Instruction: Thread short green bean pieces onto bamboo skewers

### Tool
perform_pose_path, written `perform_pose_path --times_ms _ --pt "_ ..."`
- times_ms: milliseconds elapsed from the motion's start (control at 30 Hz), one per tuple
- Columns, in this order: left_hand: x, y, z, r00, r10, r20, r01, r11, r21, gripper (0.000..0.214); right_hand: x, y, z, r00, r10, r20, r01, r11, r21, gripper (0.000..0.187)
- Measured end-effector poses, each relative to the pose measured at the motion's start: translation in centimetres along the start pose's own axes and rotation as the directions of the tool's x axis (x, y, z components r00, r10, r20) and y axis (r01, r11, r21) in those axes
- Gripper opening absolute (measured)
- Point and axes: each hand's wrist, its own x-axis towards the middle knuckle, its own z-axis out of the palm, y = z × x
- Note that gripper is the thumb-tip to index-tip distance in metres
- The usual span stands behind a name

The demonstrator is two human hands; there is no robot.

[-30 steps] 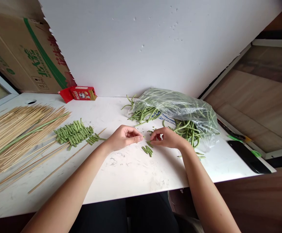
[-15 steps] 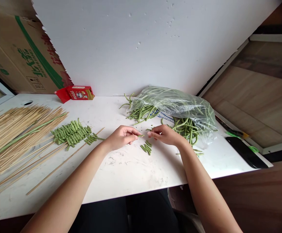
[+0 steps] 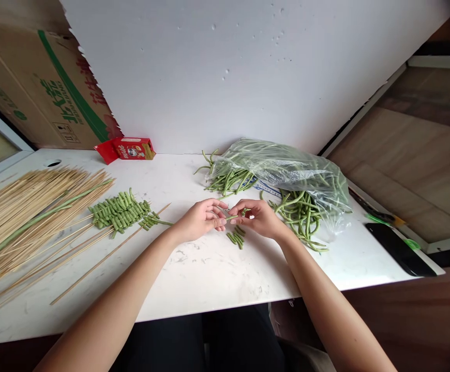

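Observation:
Over the white tabletop, my right hand [image 3: 261, 219] is closed in a pinch on a short piece of green bean [image 3: 231, 217]. Beside that piece's left end is my left hand [image 3: 199, 221], its curled fingers and thumb apart; I see nothing gripped in it. Several cut bean pieces [image 3: 236, 237] lie on the table just below the fingertips. Left of my left hand, bean pieces are threaded in rows on skewers [image 3: 120, 212]. A separate skewer [image 3: 110, 253] carries a few pieces near its tip.
Loose bamboo skewers [image 3: 27, 206] cover the table's left side, with a long bean across them. A clear plastic bag [image 3: 287, 165] of long green beans [image 3: 302, 212] lies at the back right. A red box [image 3: 134, 149] stands behind; a black phone [image 3: 399, 250] lies at right.
My hands have come together. The bean piece at my left fingertips is now in my right hand's pinch, and the left fingers have loosened. The view has shifted slightly.

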Motion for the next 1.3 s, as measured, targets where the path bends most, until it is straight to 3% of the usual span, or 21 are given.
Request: perform_pose_path --times_ms 167,400,600,733,900,1033,1300 --pt "-0.1 0.0 0.0 1.000 0.007 -0.009 -0.007 1.000 -0.013 0.053 -0.1 -0.4 0.1 0.999 0.011 0.045 -0.011 1.000 -0.005 0.036" --pt "0.3 -0.7 0.0 0.999 0.000 -0.051 0.000 1.000 -0.005 0.053 0.5 -0.4 1.7 0.999 -0.022 -0.038 0.019 0.998 -0.067 0.027" --pt "-0.1 0.3 -0.2 0.998 -0.044 -0.040 0.051 0.980 0.194 0.050 0.8 -0.3 2.5 0.992 -0.065 -0.112 0.060 0.997 -0.047 0.021" --pt "-0.3 0.7 -0.1 0.999 -0.010 -0.038 0.019 0.974 0.227 0.051 0.8 -0.3 2.3 0.990 -0.090 -0.112 0.084 0.995 -0.059 0.022" --pt "-0.4 0.6 0.3 1.000 -0.004 -0.017 0.007 0.979 0.204 0.048 0.9 -0.4 2.0 0.992 -0.118 -0.039 0.114 0.990 -0.081 0.026" --pt "-0.4 0.6 0.6 0.999 0.001 0.041 -0.009 0.984 0.180 0.048 0.9 -0.3 1.6 0.993 -0.099 0.068 0.099 0.995 0.002 0.032" --pt "-0.7 1.2 1.1 0.978 -0.158 0.134 0.143 0.983 0.116 0.057 0.6 0.2 1.0 0.963 0.021 0.270 -0.097 0.958 0.271 0.046"
